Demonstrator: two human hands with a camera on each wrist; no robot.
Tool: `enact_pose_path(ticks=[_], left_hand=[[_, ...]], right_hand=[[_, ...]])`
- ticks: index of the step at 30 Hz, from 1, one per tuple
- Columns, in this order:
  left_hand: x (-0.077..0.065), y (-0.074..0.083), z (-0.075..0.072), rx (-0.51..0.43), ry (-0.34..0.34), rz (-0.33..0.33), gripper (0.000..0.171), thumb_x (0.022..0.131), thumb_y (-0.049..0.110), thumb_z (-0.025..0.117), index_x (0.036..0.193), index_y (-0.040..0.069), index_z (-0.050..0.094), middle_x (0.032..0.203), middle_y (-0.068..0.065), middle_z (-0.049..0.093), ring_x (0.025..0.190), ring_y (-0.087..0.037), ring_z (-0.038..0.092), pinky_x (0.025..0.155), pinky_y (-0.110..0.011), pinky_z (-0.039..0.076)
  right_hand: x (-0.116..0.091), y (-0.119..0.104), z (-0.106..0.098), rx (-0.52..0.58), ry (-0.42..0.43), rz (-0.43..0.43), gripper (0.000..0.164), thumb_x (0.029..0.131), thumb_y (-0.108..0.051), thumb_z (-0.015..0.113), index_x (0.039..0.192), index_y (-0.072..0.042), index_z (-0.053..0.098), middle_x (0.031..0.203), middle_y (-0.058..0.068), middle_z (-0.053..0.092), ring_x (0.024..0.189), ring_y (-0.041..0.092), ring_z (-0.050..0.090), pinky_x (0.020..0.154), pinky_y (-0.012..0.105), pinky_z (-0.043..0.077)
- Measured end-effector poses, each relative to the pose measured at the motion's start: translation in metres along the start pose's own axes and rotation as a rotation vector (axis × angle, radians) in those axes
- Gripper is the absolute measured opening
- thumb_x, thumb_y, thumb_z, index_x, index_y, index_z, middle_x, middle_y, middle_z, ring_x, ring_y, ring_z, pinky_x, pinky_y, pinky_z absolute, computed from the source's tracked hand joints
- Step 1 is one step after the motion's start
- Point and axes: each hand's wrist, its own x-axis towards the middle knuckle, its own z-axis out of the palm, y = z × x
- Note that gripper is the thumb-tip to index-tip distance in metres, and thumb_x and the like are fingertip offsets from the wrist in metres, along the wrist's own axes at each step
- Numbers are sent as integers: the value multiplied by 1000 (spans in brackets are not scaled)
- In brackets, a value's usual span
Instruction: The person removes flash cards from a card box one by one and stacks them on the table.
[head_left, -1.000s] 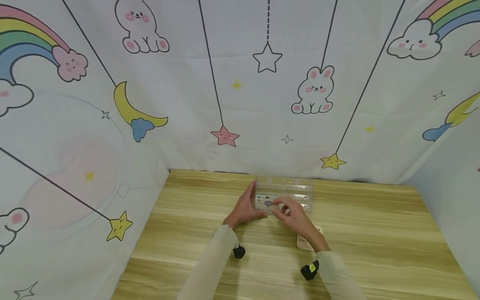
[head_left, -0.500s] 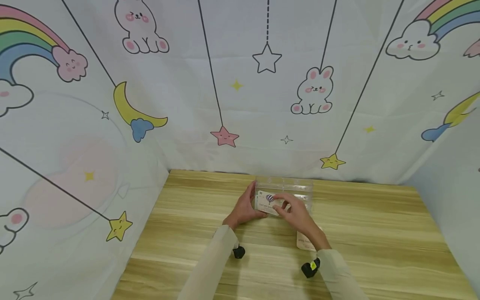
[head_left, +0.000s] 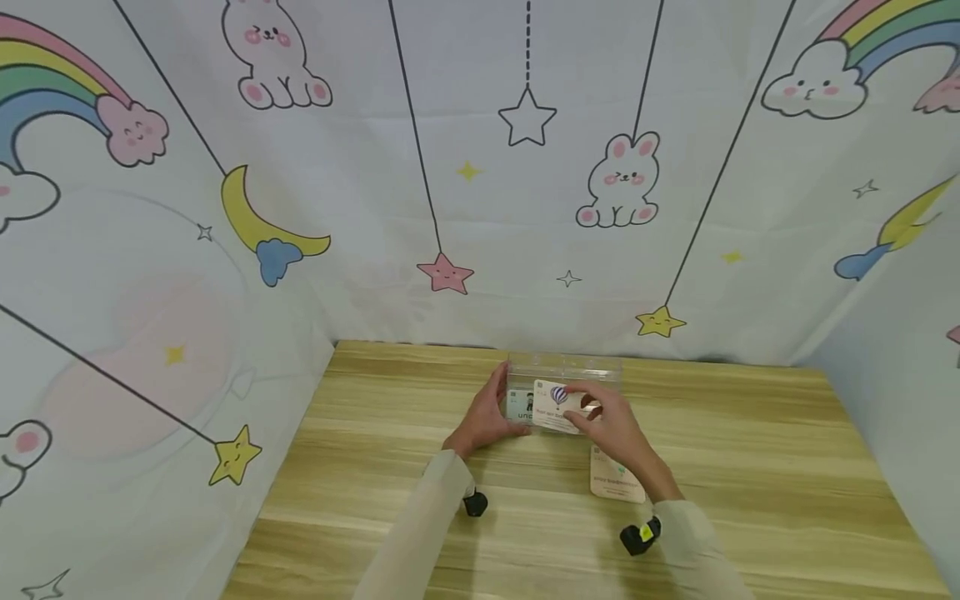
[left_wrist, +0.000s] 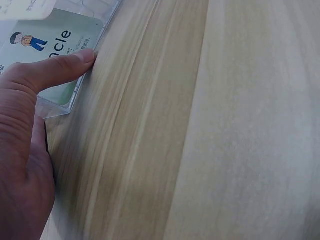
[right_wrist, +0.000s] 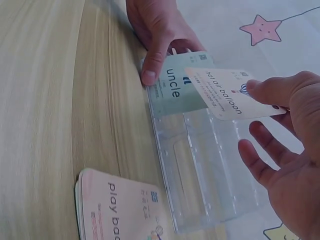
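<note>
My right hand (head_left: 617,423) pinches a pale card (right_wrist: 222,95) printed "hot air balloon" between thumb and fingers, holding it above a clear plastic organizer box (right_wrist: 192,185). The box has several slots. Its left end is gripped by my left hand (head_left: 487,415), with the thumb along the near edge. A green "uncle" card (right_wrist: 175,97) lies in the left slot, partly covered by the raised card in the head view. In the left wrist view the thumb (left_wrist: 62,69) reaches across the uncle card to the box's edge.
A stack of cards (right_wrist: 117,205), with a pink one reading "play bad…" on top, lies on the wooden table (head_left: 375,392) in front of the box. Behind the table hangs a white cloth (head_left: 517,208) printed with stars and rabbits.
The hot air balloon card has been lifted off the left slot and moved right in my right hand, uncovering the uncle card. My left hand has stayed on the box.
</note>
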Motion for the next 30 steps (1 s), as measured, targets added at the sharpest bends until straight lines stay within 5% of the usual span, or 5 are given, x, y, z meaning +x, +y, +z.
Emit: enact_pose_path(ticks=[17, 30], left_hand=[[-2, -1, -2, -18, -5, -13, 131, 72, 13, 98, 168, 18, 10, 170, -6, 23, 152, -21, 32, 121, -31, 33], [0, -2, -1, -4, -11, -3, 130, 73, 14, 97, 168, 17, 9, 171, -7, 22, 153, -22, 31, 121, -33, 33]], right_hand=[[-23, 12, -27, 22, -42, 106, 48, 86, -2, 84, 130, -8, 65, 130, 13, 64, 87, 19, 69, 72, 27, 61], [-48, 21, -45, 11, -30, 180, 49, 87, -5, 84, 132, -4, 64, 129, 18, 61, 102, 32, 70, 83, 36, 62]])
